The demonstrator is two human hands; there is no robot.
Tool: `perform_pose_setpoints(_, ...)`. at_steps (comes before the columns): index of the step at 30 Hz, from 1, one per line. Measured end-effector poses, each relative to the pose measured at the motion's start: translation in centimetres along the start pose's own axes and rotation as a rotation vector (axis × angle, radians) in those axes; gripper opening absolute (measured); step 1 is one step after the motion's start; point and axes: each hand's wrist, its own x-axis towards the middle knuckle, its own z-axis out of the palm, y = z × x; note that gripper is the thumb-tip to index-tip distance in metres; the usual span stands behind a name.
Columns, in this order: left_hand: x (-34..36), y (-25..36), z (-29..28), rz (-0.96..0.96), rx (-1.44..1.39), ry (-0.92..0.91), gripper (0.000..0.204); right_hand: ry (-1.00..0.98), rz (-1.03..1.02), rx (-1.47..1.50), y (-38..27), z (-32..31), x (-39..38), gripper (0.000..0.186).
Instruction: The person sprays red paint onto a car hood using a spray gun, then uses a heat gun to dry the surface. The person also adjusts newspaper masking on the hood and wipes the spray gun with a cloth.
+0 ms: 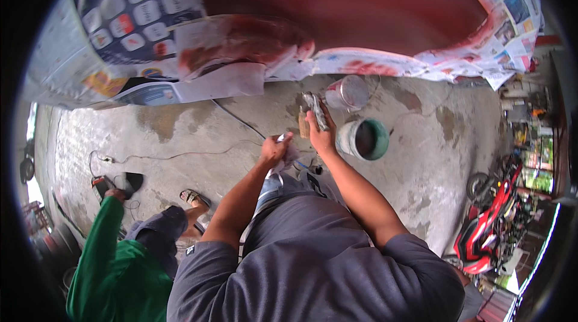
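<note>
My right hand [323,135] is closed around a silvery metal tool [315,108] that looks like a spray gun. Beside it is a tan, upright piece [303,124]; whether it is part of the tool I cannot tell. Lower and to the left, my left hand [275,150] is closed on a crumpled white cloth [289,158], which hangs in front of my waist. Both hands are apart, in front of my body. Ahead of them stands a dark red car panel [361,9], its edges masked with printed paper [150,15] marked by red overspray.
Right of my right hand stand a green-rimmed bucket [363,139] and a whitish bucket [348,93]. A hose [238,118] and a thin cord [174,156] cross the concrete floor. At left, a green-sleeved person [114,262] holds a dark device [129,183]. A red motorcycle [487,225] stands at right.
</note>
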Motion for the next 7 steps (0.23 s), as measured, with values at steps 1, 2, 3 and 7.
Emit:
perform_pose_setpoints(1, 0.7, -1.2, 0.1, -0.016, 0.105, 0.006, 0.041, 0.011, -0.019, -0.001, 0.8, -1.7, -0.7, 0.047)
perform_pose_setpoints(2, 1.2, -2.6, 0.4, -0.029, 0.211, 0.012, 0.05, 0.023, -0.036, -0.003, 1.4, -3.5, -1.5, 0.046)
perform_pose_setpoints(3, 2.0, -3.8, 0.7, -0.036, 0.315, 0.022, 0.06, 0.049, -0.082, -0.065, 2.0, -5.2, -2.1, 0.047)
perform_pose_setpoints(7, 7.3, -9.3, 4.8, 0.141, 0.353, -0.126, 0.054, 0.131, 0.03, 0.036, 7.3, -10.5, -4.4, 0.052)
